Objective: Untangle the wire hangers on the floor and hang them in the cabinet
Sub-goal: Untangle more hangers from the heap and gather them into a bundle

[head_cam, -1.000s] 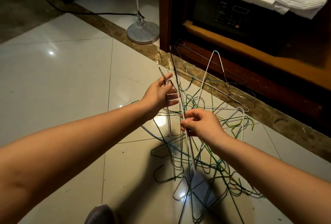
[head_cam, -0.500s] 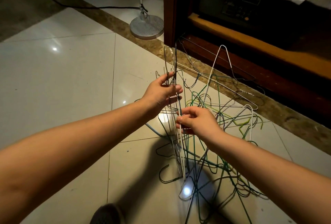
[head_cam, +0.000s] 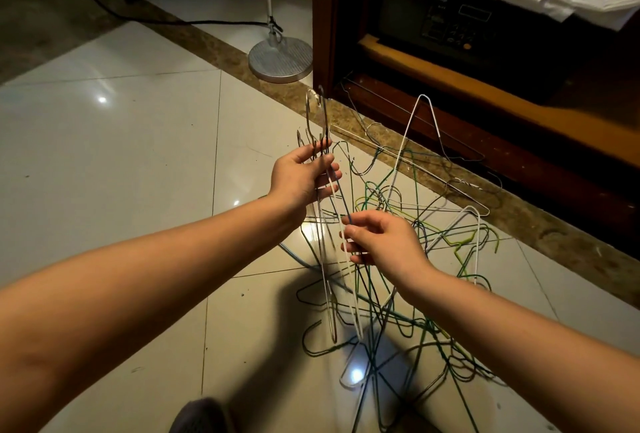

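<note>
Left hand (head_cam: 300,179) grips hangers (head_cam: 327,294) near hooks; right hand (head_cam: 385,242) pinches lower.

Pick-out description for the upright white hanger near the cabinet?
Find the wooden cabinet on the right, then the tangle of wire hangers on the tiles before it. At its far edge the white hanger stands as a tall narrow peak; neighbours lie low.

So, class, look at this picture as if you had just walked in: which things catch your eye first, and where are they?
First, the tangle of wire hangers sprawled on the pale tiled floor at centre right. Just above it, the left hand grips a bunch of hangers upright while the right hand pinches one of its wires. Behind stands the dark wooden cabinet, with a round lamp base to its left.
</note>
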{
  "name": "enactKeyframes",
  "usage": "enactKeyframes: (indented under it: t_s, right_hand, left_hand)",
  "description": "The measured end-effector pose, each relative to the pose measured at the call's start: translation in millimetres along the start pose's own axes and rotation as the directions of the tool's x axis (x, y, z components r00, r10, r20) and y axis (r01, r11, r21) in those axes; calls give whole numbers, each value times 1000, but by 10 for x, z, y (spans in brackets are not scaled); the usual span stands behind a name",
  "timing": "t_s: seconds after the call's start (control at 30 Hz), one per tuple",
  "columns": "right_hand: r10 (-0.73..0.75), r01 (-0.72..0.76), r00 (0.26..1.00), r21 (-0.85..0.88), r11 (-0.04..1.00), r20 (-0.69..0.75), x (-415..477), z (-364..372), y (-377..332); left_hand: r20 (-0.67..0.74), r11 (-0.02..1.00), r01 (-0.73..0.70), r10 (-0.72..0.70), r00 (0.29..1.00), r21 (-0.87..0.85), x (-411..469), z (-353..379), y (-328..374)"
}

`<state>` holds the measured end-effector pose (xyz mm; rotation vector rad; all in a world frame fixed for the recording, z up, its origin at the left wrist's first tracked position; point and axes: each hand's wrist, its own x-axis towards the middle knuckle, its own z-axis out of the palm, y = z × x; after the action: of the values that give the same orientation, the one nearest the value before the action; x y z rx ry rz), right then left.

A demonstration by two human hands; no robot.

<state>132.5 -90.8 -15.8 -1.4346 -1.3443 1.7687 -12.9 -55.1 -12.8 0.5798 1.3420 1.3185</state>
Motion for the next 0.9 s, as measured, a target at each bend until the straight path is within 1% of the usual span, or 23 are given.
enactKeyframes:
  t_s: [0.07, 0.17, 0.27, 0.37, 0.47, 0.6, 0.67, 0.77, 0.9]
  right_hand:
    - [-1, 1, 1000, -12, 1000, 2, -25, -6, 11]
    - [14, -14, 1000, 18, 1000, -6, -47, -2, 18]
    - [10, -10, 1000, -4, 1000, -2, -61, -27, 43]
    - [-32, 33, 999, -141, 990, 12, -64, -78, 92]
    - [-22, 20, 1000, -271, 962, -3, 35, -188, 254]
    - [-45, -37, 987, -490, 871, -155, 215, -533, 582]
    - [-38, -109, 972, -588, 802, -231, 267, -767, 743]
    - [6, -251, 936, -652, 715, -353, 287, -1105, 999]
    - [68, -381, 904, -725, 574, -421, 268, -1446, 1202]
  left_hand:
    - [10, 1000, -11, 11, 1000, -8, -17, 13, -7]
    - [15, 1000, -12, 12, 1000, -22, -27, 43, -17]
    - [6, 1000, -20, 20, 1000, 0, -18, 60, -35]
    - [14, 1000, -6, 6, 1000, -3, 2, 59, -66]
    - [38, 999, 20, -22, 999, 37, -16, 64, -95]
    - [72, 981, -2, -13, 997, 195, -81, 124, -179]
    - [92, 965, -21, -3, 996, 261, -85, 158, -264]
    - [113, 903, -70, 24, 993, 424, -76, 187, -407]
    - [120, 821, -117, 60, 991, 559, -102, 230, -556]
